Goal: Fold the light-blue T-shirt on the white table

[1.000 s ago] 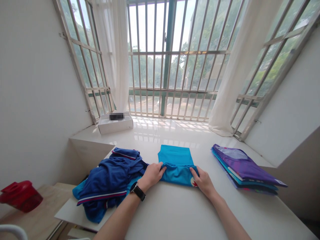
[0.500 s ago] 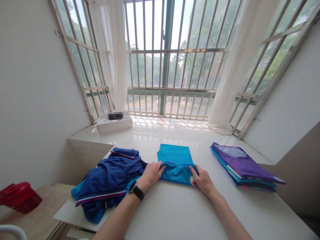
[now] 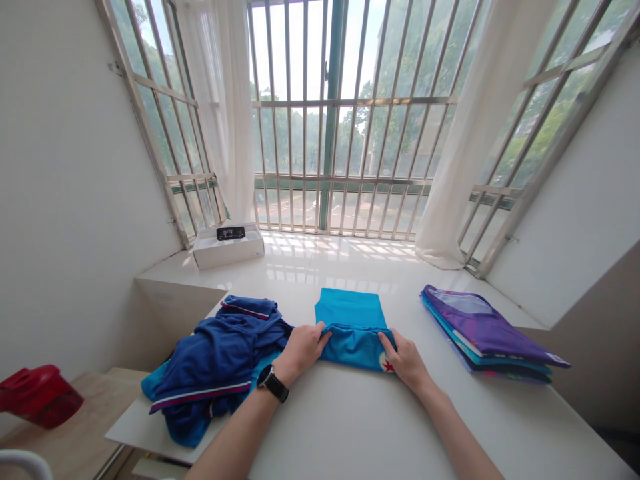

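Observation:
A bright blue garment, partly folded, lies on the white table in front of me. Its near part is doubled over into a band, with a white round patch bearing a red star-like mark at the right corner. My left hand, with a black watch on the wrist, pinches the left end of the fold. My right hand grips the right end beside the patch. Left of my left hand is a crumpled heap of dark blue clothing with white and red trim. On the right lies a stack of folded garments, purple on top.
On the sill at the back left sits a white box with a black device on it. Barred windows and white curtains enclose the far side. A red container is low at the left, by a curved white rail.

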A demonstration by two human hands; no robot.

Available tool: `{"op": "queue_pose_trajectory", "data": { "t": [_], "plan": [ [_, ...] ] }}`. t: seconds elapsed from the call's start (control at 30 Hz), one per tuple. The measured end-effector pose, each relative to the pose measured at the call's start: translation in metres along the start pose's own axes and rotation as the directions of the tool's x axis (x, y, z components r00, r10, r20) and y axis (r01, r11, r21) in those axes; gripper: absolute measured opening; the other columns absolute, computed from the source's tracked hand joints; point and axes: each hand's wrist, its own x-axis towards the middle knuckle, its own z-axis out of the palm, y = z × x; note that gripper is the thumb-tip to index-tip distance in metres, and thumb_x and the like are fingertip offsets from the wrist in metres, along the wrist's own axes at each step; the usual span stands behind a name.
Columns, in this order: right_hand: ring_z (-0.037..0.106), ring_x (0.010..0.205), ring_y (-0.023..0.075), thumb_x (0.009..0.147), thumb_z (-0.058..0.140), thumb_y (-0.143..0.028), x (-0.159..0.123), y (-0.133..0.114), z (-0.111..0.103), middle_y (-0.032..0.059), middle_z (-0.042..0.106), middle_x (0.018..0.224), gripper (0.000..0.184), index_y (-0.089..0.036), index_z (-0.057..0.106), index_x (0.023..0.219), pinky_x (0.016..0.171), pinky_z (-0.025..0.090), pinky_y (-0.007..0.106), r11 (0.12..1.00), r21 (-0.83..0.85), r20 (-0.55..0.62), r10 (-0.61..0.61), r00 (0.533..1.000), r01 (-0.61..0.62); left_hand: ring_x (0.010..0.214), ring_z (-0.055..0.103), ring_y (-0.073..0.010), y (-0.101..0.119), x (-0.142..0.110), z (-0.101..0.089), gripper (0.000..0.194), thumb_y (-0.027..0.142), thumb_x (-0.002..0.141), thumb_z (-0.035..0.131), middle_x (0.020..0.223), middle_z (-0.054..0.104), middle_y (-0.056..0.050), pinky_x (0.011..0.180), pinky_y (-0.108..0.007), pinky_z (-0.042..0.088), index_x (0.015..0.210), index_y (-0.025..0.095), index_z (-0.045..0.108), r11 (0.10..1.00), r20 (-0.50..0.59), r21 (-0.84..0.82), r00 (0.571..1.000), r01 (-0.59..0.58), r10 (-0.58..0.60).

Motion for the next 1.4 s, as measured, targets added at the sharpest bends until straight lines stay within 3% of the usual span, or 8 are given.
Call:
{"op": "queue_pose_trajectory", "data": {
  "t": [0.5, 1.4],
  "plan": [
    [0.064, 0.064, 0.0239, 0.091, 0.038, -0.058, -0.0010, 0.0009, 0.0026, 0.0041, 0.068, 0.067, 0.038, -0.027, 0.051, 0.075, 0.061, 0.040, 0.031, 0.999, -0.052, 0.004, 0.001, 1.000, -0.001, 0.084, 0.071, -0.0252, -0.0017, 0.0004, 0.0009, 0.034, 0.046, 0.102, 0.039, 0.087, 0.074, -0.008, 0.070, -0.028, 0.046, 0.098, 0.022, 0.063, 0.999, -0.009, 0.041, 1.000, -0.014, 0.014],
    [0.059, 0.062, 0.0223, 0.092, 0.035, -0.058, -0.0014, -0.0013, 0.0013, 0.0040, 0.065, 0.065, 0.038, -0.026, 0.046, 0.073, 0.062, 0.038, 0.031, 0.998, -0.059, 0.046, 0.017, 0.999, -0.015, 0.079, 0.071, -0.0253, -0.0046, -0.0001, 0.0048, 0.032, 0.044, 0.102, 0.039, 0.084, 0.073, -0.008, 0.065, -0.028, 0.043, 0.094, 0.021, 0.060, 0.996, -0.029, 0.062, 0.998, -0.058, 0.060]
  ]
}}
